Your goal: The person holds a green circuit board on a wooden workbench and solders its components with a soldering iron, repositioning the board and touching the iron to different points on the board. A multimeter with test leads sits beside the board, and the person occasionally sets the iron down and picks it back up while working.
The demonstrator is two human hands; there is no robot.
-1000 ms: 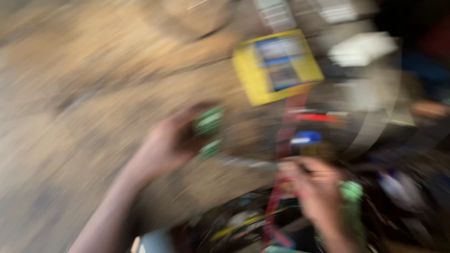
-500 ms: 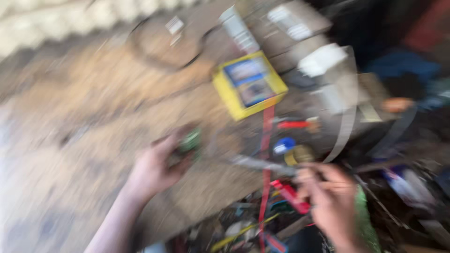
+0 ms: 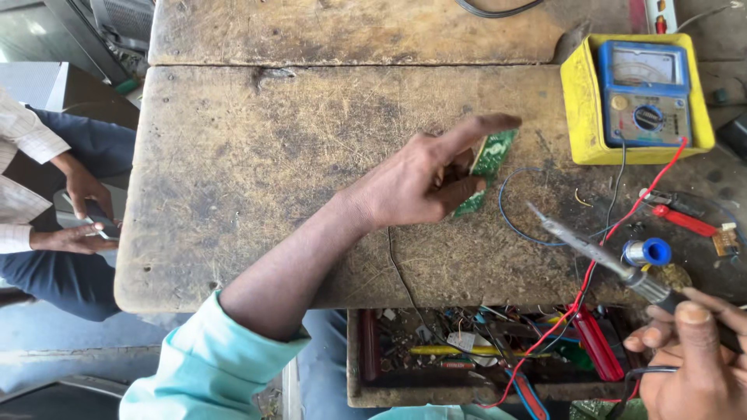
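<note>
My left hand point(image 3: 424, 175) holds a small green circuit board point(image 3: 489, 165) on edge above the worn wooden table point(image 3: 257, 171), index finger stretched out over it. My right hand point(image 3: 689, 362) at the lower right grips a soldering iron point(image 3: 599, 253) whose metal tip points up-left, ending a short way right of the board. A blue wire point(image 3: 513, 225) loops on the table between board and iron.
A yellow-cased analogue meter point(image 3: 638, 97) with red and black leads sits at the top right. A blue solder spool point(image 3: 647, 252) and red-handled tool point(image 3: 685, 220) lie right. An open drawer point(image 3: 475, 350) of tools is below the table edge. Another person point(image 3: 47, 202) sits at left holding a phone.
The view has swung and steadied from heavy blur. My left hand with the green board now sits higher, near the meter; my right hand still holds the iron at lower right.
</note>
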